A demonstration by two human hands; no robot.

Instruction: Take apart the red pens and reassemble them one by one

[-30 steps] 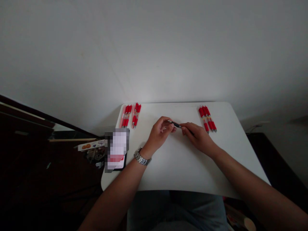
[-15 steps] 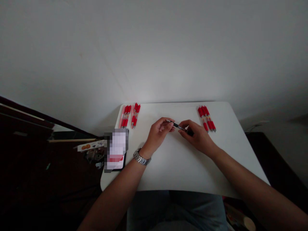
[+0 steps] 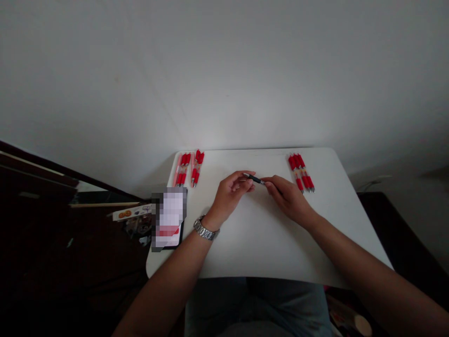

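Above the middle of the white table (image 3: 252,243), both hands are closed on one pen (image 3: 256,179) with a black grip section and silvery ends. My left hand (image 3: 234,187), with a metal watch on its wrist, pinches the left end between thumb and fingers. The thumb and fingertips of my right hand (image 3: 286,194) pinch the right end, so that part is hidden. Beyond my right hand lies a row of red pens (image 3: 301,173). Farther left are two smaller groups, red pens (image 3: 183,171) and more red pens (image 3: 198,168), with pale pink strips beside them.
A phone (image 3: 170,220) with a blurred screen lies at the table's left edge. A wall (image 3: 245,84) rises directly behind the table. Left of the table, clutter (image 3: 136,224) sits lower down in the dark.
My right fingers have shifted left along the pen, closer to my left hand. The dark part seen under my right hand no longer shows. My left hand has hardly moved.
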